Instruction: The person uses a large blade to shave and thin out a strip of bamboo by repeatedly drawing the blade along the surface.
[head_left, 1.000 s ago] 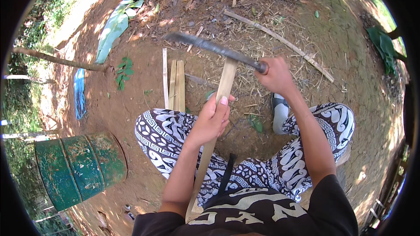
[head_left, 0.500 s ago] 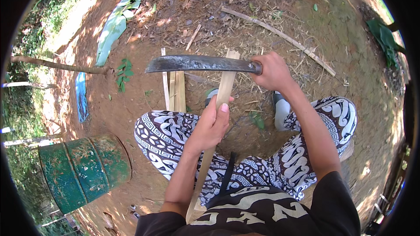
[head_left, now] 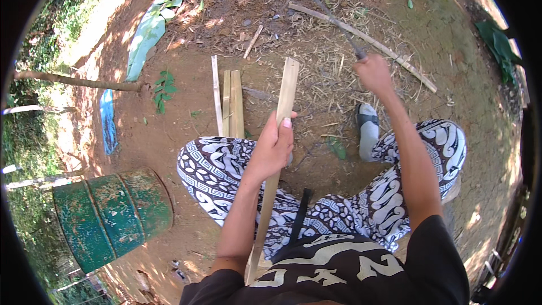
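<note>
Outdoor dirt yard (head_left: 169,130), green drum (head_left: 113,214)

Pale bamboo slat (head_left: 285,101), green rusty drum (head_left: 113,214)

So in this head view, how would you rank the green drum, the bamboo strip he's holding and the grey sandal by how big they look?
1. Green drum, largest.
2. Bamboo strip in the left hand: longer but far thinner, and nearer the camera, so unsure against the drum.
3. Grey sandal, smallest.
</note>
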`<state>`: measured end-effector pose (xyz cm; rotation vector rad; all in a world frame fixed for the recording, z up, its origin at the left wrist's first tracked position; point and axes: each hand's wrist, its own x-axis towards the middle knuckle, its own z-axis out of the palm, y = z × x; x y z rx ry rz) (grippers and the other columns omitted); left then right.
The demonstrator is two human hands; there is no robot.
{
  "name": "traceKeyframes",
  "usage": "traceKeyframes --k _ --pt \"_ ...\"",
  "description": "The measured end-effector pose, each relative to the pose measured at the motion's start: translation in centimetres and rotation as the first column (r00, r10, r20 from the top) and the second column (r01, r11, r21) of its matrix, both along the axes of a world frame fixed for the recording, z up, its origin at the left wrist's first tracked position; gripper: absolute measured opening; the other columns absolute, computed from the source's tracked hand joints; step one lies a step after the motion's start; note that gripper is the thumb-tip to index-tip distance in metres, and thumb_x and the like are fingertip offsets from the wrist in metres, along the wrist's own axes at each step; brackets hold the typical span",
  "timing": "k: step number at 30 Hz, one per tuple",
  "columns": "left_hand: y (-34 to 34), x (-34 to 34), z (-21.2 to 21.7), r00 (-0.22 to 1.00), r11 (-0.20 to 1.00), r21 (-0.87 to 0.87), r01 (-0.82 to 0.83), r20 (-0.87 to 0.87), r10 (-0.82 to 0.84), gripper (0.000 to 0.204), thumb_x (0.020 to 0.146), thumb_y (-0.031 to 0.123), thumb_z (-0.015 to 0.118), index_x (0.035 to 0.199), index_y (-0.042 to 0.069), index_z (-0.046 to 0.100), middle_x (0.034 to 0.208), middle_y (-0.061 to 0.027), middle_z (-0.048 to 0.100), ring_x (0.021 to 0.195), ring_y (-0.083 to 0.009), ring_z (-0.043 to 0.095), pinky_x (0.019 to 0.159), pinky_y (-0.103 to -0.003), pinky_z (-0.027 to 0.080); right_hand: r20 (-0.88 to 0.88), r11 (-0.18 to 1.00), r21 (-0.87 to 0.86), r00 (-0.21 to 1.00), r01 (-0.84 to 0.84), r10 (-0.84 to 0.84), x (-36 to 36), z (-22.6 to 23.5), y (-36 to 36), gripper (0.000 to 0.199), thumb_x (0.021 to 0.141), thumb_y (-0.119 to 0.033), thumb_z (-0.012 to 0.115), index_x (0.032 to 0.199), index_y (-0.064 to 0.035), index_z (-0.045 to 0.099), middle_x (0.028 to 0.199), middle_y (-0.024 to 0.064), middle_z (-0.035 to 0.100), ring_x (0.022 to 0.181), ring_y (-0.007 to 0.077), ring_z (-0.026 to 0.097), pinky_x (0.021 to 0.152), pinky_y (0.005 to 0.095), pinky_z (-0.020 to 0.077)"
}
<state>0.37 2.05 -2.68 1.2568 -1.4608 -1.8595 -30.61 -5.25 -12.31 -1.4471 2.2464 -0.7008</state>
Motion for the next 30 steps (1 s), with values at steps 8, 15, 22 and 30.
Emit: traceKeyframes --k 8,15,22,30 --pt "0.4 -0.5 1.0 0.992 0.997 0.062 0.053 -0.117 -0.045 0.034 0.108 0.030 0.034 0.130 0.005 0.042 0.063 0.0045 0.033 0.042 -0.0032 0.030 0.037 -0.021 0.030 0.040 0.873 -0.228 0.892 -0.431 0.450 8.0 7.7 2.9 0.012 0.068 -0.016 0.063 0.065 -0.0049 0.059 0.054 0.0166 0.054 0.055 0.0384 0.057 0.056 0.0460 0.0458" --pt "1.2 0.0 0.4 0.998 0.998 0.031 0.051 -0.049 -0.049 0.031 0.108 0.029 0.033 0.127 0.006 0.041 0.062 0.0045 0.032 0.042 -0.0037 0.028 0.036 -0.021 0.029 -0.148 0.848 -0.177 0.865 -0.500 0.479 8.0 6.8 2.7 0.009 0.065 -0.015 0.062 0.069 -0.0071 0.064 0.059 0.0168 0.059 0.061 0.0388 0.062 0.060 0.0477 0.0504" --pt "1.1 -0.4 2.2 0.982 0.990 0.115 0.086 -0.178 -0.065 0.027 0.108 0.028 0.035 0.123 0.007 0.042 0.062 0.0052 0.033 0.044 -0.0036 0.030 0.038 -0.022 0.029 -0.208 0.996 0.085 0.978 0.039 -0.020 -2.6 -2.6 -0.7 0.024 0.079 -0.021 0.056 0.084 -0.0019 0.070 0.073 0.0250 0.066 0.079 0.0424 0.067 0.073 0.0505 0.0533" --pt "-0.1 -0.3 1.3 0.999 0.999 0.038 -0.030 -0.025 0.031 0.030 0.108 0.030 0.036 0.125 0.007 0.043 0.063 0.0061 0.033 0.045 -0.0021 0.030 0.038 -0.020 0.030 0.151 0.946 -0.245 0.956 -0.211 0.252 5.6 8.2 1.7 0.022 0.071 -0.019 0.064 0.066 0.0002 0.057 0.058 0.0217 0.053 0.057 0.0385 0.057 0.055 0.0465 0.0427"
